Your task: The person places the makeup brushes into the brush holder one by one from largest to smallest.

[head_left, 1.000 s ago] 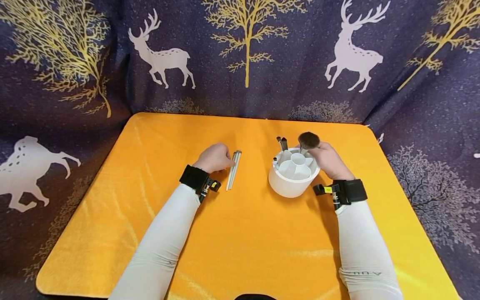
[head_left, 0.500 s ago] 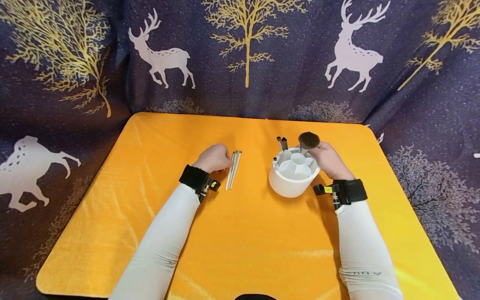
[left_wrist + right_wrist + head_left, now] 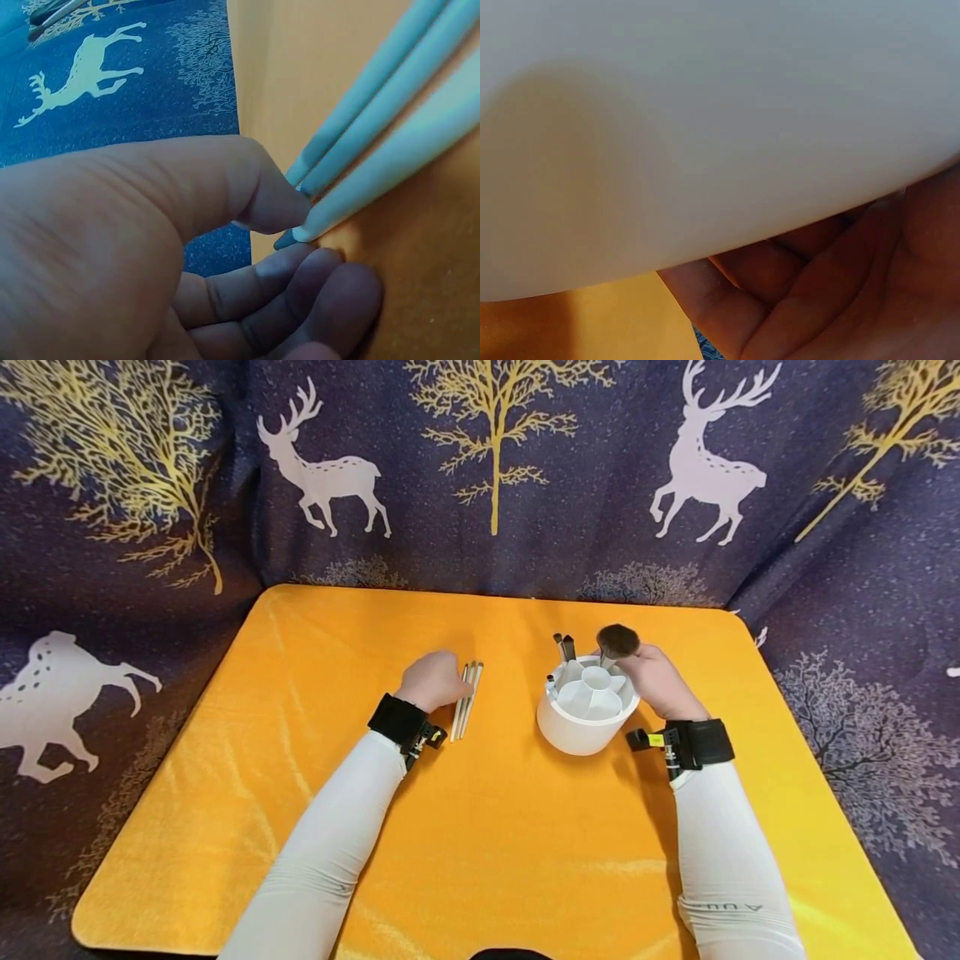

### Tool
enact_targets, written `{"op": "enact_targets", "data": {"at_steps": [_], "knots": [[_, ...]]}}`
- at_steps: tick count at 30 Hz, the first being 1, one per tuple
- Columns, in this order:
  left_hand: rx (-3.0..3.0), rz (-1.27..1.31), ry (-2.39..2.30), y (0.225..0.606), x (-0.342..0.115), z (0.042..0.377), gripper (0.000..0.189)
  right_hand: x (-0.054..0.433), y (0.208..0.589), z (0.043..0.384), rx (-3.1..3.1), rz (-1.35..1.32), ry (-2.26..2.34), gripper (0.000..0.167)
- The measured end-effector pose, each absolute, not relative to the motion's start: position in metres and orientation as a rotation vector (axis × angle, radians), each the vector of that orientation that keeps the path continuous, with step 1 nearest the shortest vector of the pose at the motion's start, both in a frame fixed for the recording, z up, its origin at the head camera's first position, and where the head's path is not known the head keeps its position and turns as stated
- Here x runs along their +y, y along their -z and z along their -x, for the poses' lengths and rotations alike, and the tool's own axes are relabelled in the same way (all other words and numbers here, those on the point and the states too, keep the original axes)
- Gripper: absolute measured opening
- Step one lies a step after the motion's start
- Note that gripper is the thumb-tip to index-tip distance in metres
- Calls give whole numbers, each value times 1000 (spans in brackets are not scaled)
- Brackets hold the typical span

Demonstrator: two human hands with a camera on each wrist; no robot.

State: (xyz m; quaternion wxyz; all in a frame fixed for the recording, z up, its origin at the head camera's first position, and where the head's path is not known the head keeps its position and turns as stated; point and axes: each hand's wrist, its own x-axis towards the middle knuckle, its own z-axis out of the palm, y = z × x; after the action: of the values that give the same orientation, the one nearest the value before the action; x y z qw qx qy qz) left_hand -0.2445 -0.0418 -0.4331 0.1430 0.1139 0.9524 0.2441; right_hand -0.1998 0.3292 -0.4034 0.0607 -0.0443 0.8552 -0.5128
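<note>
Pot: your white pot (image 3: 577, 735) stands upright on the bench (image 3: 480, 860), its top divided into white compartments around a round cup (image 3: 597, 677) in the middle.
Slim brushes: three with pale handles (image 3: 461, 720) lie side by side on the bench, to the left of the pot and well apart from it, dark ends pointing away from you.
Left hand: your left hand (image 3: 435, 681) is left of the pot, over the slim brushes; thumb and curled fingers come together at the dark end of one brush and seem to pinch it, though the thumb partly hides the contact.
Right hand: your right hand (image 3: 660, 685) grips the pot at its right side, palm toward the wall and fingers curled round behind it.
Brushes in the pot: a big fluffy brush (image 3: 618, 641) sticks up at the pot's far right, in front of your right hand; two small dark-tipped brushes (image 3: 569, 648) stand together at its far left, and a short one (image 3: 551, 681) peeks over its left rim.
Your arms: white sleeves (image 3: 738, 852) and black wrist straps (image 3: 712, 742) reach in from the near side of the pot.
Behind the pot: a dark curtain (image 3: 525, 560) with pale deer (image 3: 330, 477) and golden trees hangs beyond the bench.
</note>
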Motion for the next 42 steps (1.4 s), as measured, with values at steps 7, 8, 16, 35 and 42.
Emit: {"op": "enact_targets", "data": {"at_steps": [7,8,16,35,42], "knots": [[2789,-329,-646,434,-37,243,45,331,405,200,2591,132,1539,53],[2793,-334,-640,434,-37,243,46,331,405,200,2593,128,1536,53],[2799,-349,-660,436,-38,243,48,331,406,201,2597,131,1536,53],[2816,-343,-831,434,-48,252,51,330,404,201,2587,148,1541,52],[2834,-354,-915,430,-48,252,55,330,404,201,2588,150,1538,52]]}}
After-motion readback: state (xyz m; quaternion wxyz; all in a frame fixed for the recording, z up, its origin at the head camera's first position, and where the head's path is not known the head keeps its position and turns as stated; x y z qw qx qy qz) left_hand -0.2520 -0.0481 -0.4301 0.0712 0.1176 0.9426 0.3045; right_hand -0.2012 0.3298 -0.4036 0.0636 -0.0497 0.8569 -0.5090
